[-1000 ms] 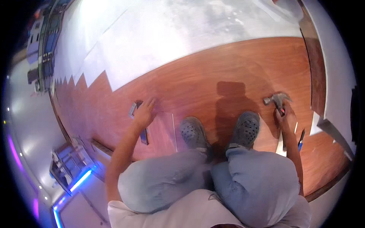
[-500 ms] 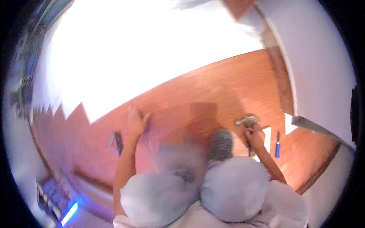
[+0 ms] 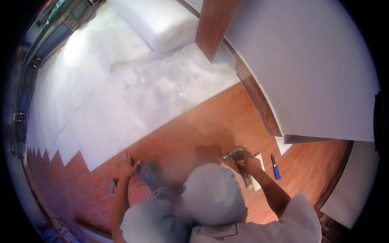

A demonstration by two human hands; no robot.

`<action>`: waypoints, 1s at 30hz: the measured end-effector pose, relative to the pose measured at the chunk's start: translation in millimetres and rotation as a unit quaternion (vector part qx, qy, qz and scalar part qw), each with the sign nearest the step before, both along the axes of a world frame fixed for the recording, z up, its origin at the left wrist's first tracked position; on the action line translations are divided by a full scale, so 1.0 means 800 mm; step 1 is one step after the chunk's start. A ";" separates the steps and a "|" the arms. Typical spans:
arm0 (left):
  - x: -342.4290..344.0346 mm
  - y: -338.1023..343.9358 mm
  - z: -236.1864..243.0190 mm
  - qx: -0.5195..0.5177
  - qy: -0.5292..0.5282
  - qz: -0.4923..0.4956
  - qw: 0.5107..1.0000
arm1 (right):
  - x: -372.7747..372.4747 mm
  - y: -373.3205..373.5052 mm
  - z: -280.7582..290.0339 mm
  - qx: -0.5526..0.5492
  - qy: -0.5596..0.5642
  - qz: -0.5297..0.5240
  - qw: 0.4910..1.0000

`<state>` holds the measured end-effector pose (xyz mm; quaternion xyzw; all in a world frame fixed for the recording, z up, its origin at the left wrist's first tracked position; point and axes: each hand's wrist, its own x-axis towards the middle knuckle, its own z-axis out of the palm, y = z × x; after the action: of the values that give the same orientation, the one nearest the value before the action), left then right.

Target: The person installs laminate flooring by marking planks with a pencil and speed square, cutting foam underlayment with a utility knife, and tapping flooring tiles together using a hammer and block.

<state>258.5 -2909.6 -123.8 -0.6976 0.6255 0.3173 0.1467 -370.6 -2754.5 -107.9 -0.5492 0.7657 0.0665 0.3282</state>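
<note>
My left hand (image 3: pixel 129 167) rests on the reddish-brown wood floor planks (image 3: pixel 182 139), near the edge where they meet a white sheet. Its fingers are spread, with nothing in them. My right hand (image 3: pixel 250 165) is closed round a claw hammer (image 3: pixel 246 180), gripping it close below the metal head. The hammer lies low over the floor, beside a white strip (image 3: pixel 259 161). Right of that strip lies a knife with a blue handle (image 3: pixel 276 172). A small dark and silver object (image 3: pixel 114 186), too small to name, sits left of my left forearm.
White foam underlay (image 3: pixel 109 117) covers the floor ahead, with a thick roll (image 3: pixel 162 28) of it at the back. A large pale panel (image 3: pixel 304 81) stands on the right, and a brown board (image 3: pixel 216 26) juts out beside it. My shoe (image 3: pixel 152 174) is near my left hand.
The view has swung, so the floor and both hands sit lower and further left in it. My left shoe has come into clear sight. The hammer stays in my right hand.
</note>
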 end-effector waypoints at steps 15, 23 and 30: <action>0.013 0.053 -0.038 -0.233 -0.022 -0.146 0.961 | 0.056 0.030 0.017 -0.088 0.010 -0.151 0.985; -0.001 -0.016 -0.041 -0.186 0.148 -0.150 0.960 | 0.048 -0.059 0.147 -0.193 0.099 -0.106 0.970; 0.061 -0.104 -0.037 -0.351 0.179 -0.312 0.865 | 0.045 -0.221 0.177 -0.345 0.061 -0.116 0.929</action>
<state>306.9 -2993.1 -153.5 -0.4025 0.8960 0.1340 -0.1309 -335.0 -2931.4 33.6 -0.5311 0.8180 -0.2071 0.0768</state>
